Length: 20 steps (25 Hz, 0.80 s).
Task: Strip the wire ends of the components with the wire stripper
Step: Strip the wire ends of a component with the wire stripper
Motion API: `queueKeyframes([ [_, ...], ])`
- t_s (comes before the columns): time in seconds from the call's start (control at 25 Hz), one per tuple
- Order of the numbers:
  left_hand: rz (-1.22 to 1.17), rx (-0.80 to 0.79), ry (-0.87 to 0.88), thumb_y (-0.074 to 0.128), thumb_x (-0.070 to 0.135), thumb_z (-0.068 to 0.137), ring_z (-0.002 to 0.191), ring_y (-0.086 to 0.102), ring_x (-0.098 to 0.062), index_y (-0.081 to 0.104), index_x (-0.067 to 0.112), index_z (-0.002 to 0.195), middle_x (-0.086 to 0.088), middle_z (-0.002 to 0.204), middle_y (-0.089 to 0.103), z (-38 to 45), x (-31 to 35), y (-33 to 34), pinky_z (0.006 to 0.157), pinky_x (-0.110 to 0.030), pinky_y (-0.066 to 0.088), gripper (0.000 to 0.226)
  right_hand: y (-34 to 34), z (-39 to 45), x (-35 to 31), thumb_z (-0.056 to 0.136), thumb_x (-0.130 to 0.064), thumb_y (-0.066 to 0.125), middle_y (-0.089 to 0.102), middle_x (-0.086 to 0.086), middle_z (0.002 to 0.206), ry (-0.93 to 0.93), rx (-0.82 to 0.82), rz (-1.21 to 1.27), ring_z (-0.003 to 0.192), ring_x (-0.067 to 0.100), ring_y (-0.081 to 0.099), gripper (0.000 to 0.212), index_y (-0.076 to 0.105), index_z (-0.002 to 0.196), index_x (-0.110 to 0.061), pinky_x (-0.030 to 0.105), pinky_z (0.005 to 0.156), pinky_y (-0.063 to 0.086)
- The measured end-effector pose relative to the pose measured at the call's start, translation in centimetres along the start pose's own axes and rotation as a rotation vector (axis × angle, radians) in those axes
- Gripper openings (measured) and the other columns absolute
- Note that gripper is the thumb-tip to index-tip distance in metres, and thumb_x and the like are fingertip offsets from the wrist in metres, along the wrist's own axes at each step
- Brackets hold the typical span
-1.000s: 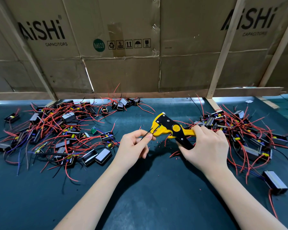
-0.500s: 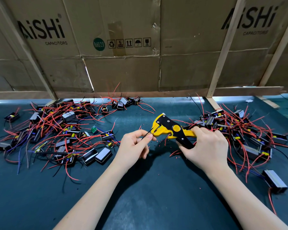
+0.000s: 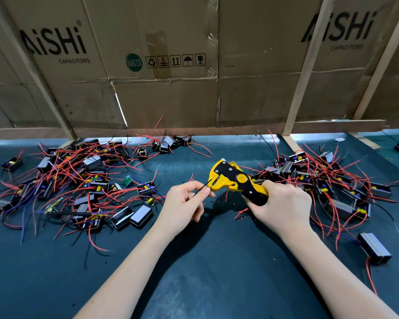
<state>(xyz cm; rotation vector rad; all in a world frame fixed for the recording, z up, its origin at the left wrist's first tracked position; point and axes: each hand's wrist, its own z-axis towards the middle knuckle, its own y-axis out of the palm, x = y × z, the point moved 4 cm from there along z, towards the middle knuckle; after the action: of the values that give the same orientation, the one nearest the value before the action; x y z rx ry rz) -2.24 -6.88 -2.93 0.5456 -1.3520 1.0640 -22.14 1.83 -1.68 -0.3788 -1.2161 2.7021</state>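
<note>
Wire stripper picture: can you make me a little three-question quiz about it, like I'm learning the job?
1. True or false: the right hand holds the stripper.
2. Which colour is the wire pinched by the left hand? A red, B black, C blue.
3. Fill in: the box wall says AiSHi and, below it, ____.

Key: 1 true. 2 B. 3 CAPACITORS.

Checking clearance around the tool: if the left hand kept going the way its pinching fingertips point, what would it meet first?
Probably the wire stripper head: the left hand pinches a black wire leading right into it.
</note>
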Motion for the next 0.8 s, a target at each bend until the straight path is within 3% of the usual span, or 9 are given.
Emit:
queueKeyframes([
  [0.24, 0.047, -0.015, -0.012, 0.056, 0.024, 0.099, 0.037, 0.035, -0.013, 0.069, 0.023, 0.082, -0.001, 0.040, 0.049, 0.0, 0.2, -0.3, 0.045, -0.012, 0.031, 0.022, -0.2, 0.7, 1.1, 0.067, -0.057, 0.079, 0.063, 0.011, 0.060, 0.099, -0.046, -0.076, 0.063, 0.037, 0.064, 0.046, 0.062, 0.065, -0.015, 0.029, 0.056, 0.028],
  [0.36, 0.037, -0.017, -0.026, 0.056, 0.022, 0.099, 0.037, 0.035, -0.012, 0.069, 0.020, 0.081, -0.002, 0.040, 0.049, 0.0, 0.2, -0.3, 0.044, -0.012, 0.031, 0.022, -0.6, 1.1, 2.6, 0.069, -0.061, 0.075, 0.062, 0.012, 0.059, 0.186, -0.014, -0.085, 0.064, 0.037, 0.064, 0.048, 0.052, 0.060, -0.019, 0.029, 0.056, 0.030],
  [0.44, -0.006, 0.002, -0.046, 0.055, 0.018, 0.098, 0.037, 0.035, -0.011, 0.067, 0.015, 0.077, -0.002, 0.042, 0.049, 0.1, 0.3, -0.2, 0.043, -0.012, 0.029, 0.024, -0.9, 1.1, 3.5, 0.068, -0.062, 0.074, 0.062, 0.012, 0.061, 0.221, 0.030, -0.094, 0.063, 0.037, 0.063, 0.049, 0.056, 0.065, -0.017, 0.030, 0.057, 0.032],
  [0.6, -0.047, 0.014, -0.072, 0.055, 0.015, 0.097, 0.041, 0.032, -0.012, 0.065, 0.017, 0.071, 0.000, 0.047, 0.049, 0.1, 0.0, -0.3, 0.042, -0.015, 0.027, 0.028, -0.9, 0.7, 3.0, 0.065, -0.060, 0.068, 0.063, 0.010, 0.071, 0.110, 0.105, -0.127, 0.066, 0.034, 0.061, 0.053, 0.060, 0.080, -0.009, 0.039, 0.068, 0.035],
  [0.68, -0.046, -0.005, -0.061, 0.057, 0.016, 0.096, 0.044, 0.033, -0.011, 0.065, 0.019, 0.073, 0.003, 0.049, 0.048, 0.0, 0.0, 0.0, 0.044, -0.014, 0.028, 0.025, -0.7, 0.5, 2.3, 0.062, -0.057, 0.075, 0.062, 0.009, 0.073, 0.071, 0.114, -0.146, 0.068, 0.033, 0.060, 0.055, 0.061, 0.084, -0.009, 0.039, 0.069, 0.033],
  [0.8, -0.122, -0.027, -0.020, 0.066, 0.021, 0.086, 0.047, 0.032, -0.007, 0.062, 0.015, 0.089, 0.008, 0.058, 0.046, 0.0, 0.4, 0.0, 0.047, -0.013, 0.027, 0.008, -0.3, 0.5, 1.6, 0.060, -0.055, 0.080, 0.064, 0.008, 0.079, 0.048, 0.111, -0.159, 0.073, 0.033, 0.060, 0.059, 0.065, 0.094, -0.009, 0.040, 0.070, 0.032],
])
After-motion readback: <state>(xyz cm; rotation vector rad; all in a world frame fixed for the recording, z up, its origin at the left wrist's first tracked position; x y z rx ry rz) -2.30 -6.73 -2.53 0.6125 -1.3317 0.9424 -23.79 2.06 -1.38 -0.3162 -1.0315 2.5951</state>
